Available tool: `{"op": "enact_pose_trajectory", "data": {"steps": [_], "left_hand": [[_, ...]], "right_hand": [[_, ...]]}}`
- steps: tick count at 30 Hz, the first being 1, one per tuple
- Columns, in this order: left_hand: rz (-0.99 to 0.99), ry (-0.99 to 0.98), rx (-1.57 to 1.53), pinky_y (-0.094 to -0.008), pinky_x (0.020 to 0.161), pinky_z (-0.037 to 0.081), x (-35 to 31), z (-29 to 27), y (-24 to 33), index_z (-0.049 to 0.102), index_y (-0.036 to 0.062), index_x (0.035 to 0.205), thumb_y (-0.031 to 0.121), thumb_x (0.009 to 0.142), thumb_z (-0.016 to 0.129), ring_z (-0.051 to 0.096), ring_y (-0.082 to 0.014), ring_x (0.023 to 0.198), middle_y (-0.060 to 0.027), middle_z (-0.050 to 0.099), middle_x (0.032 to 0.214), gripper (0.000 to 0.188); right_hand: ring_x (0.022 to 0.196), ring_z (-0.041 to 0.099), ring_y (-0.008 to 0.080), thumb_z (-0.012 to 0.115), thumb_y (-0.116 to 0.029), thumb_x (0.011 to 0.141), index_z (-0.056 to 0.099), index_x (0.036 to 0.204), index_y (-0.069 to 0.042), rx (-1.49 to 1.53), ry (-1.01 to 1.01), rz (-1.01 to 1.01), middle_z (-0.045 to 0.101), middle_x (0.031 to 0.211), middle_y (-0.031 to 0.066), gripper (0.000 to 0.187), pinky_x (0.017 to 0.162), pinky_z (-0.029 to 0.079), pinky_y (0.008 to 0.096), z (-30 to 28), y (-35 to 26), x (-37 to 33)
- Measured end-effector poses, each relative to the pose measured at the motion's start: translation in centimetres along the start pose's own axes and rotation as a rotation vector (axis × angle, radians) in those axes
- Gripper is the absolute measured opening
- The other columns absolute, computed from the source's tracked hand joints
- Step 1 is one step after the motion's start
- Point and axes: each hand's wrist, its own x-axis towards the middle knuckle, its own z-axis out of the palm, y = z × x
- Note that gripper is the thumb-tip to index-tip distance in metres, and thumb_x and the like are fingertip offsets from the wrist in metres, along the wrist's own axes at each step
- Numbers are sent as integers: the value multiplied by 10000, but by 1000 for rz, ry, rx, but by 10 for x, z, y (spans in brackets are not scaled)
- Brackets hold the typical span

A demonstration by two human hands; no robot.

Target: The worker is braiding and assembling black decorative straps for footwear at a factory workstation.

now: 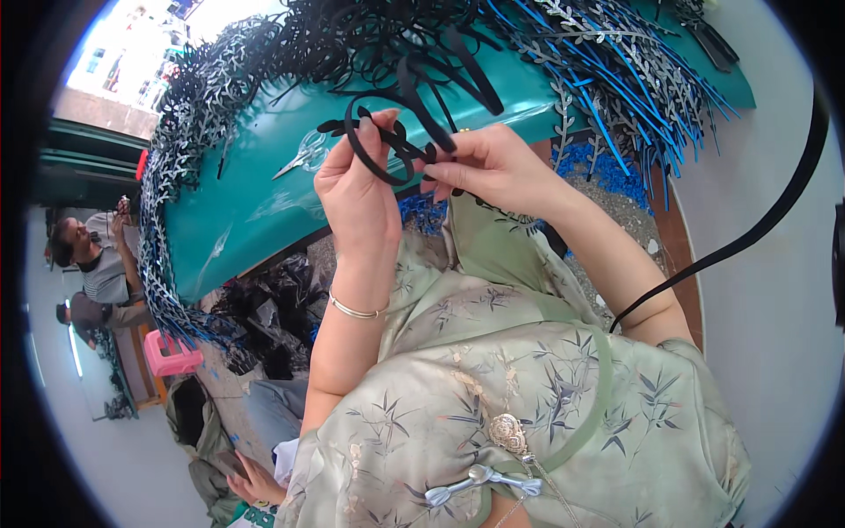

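Observation:
My left hand [359,189] is raised over the near edge of the table, its fingers pinched on a thin black headband [373,167] that curves in a loop around the fingertips. A black leaf sprig [398,143] crosses the loop, running between both hands. To the right, my right hand [497,167] is closed on the sprig's other end; its fingertips partly hide the leaves. Just beyond my hands, more black headbands [414,92] lie tangled on the table. Small silver scissors [304,156] rest left of my left hand.
The table has a green cover [264,198]. Silver-grey leaf sprigs [158,238] pile along its left edge, and blue-stemmed ones [607,79] at the far right. Black plastic bags [277,308] and a pink stool [172,354] stand below. Other people [97,264] are at left.

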Motion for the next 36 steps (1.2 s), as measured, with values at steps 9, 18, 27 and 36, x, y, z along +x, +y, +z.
{"op": "enact_pose_trajectory", "data": {"steps": [9,18,27,36], "left_hand": [[115,-121,63,-260,789,508,28,51,23,696,-49,962,95,910,640,638,-152,867,-130,695,963,163],[179,-241,19,-294,784,503,22,79,45,643,-72,1062,134,948,583,627,-188,838,-156,662,1057,243],[270,-173,61,-257,766,480,8,81,58,693,-44,979,88,904,646,610,-141,840,-129,696,966,160],[350,-121,108,-254,761,478,4,78,58,691,-55,960,79,910,634,603,-139,827,-122,696,957,154]], "right_hand": [[788,659,119,585,-161,938,643,1097,12,215,-105,9,694,818,83,242,722,509,262,-34,-21,4],[790,641,98,648,-121,910,647,1033,41,110,2,-188,682,820,61,204,736,507,247,-38,-84,-28],[767,669,112,569,-33,917,647,989,65,-38,141,-245,688,832,75,145,666,558,257,-5,-77,-25],[684,700,154,593,-51,872,679,925,16,-225,213,-375,703,744,101,121,595,535,270,3,-67,-23]]}}
